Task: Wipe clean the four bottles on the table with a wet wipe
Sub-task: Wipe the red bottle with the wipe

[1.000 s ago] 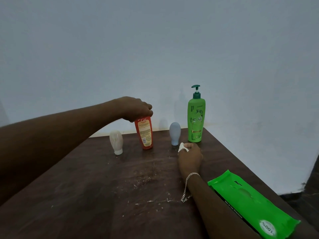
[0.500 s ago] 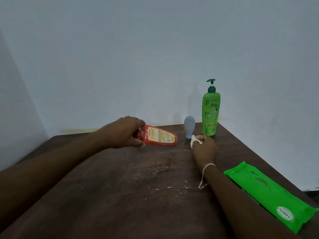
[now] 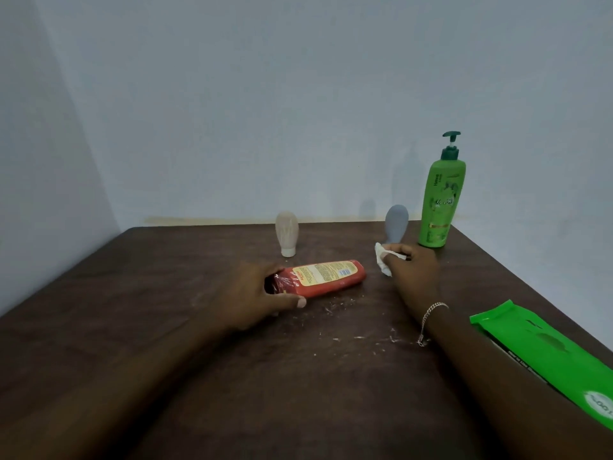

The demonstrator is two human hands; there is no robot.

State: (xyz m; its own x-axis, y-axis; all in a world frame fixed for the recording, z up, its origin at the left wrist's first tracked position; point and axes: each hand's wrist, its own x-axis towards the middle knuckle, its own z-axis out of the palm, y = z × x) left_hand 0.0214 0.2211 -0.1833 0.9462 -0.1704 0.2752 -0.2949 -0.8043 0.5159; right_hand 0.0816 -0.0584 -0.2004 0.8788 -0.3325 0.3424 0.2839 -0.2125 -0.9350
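Note:
A red bottle (image 3: 326, 277) with a yellow label lies on its side in the middle of the dark wooden table (image 3: 166, 327). My left hand (image 3: 257, 295) grips its left end. My right hand (image 3: 413, 268) rests on the table to the right of it and pinches a crumpled white wet wipe (image 3: 381, 260). A small beige bottle (image 3: 287, 237) stands cap-down behind the red one. A small grey bottle (image 3: 396, 224) stands just behind my right hand. A tall green pump bottle (image 3: 441, 204) stands at the back right corner.
A green pack of wet wipes (image 3: 547, 356) lies flat near the table's right edge. White crumbs and smears (image 3: 348, 327) mark the tabletop in front of the red bottle. Pale walls close the table in at the back and the left.
My left hand tipped the upright red bottle over and laid it flat, then drew it nearer. The beige bottle, hidden half a second ago, shows again. My right hand kept the wipe.

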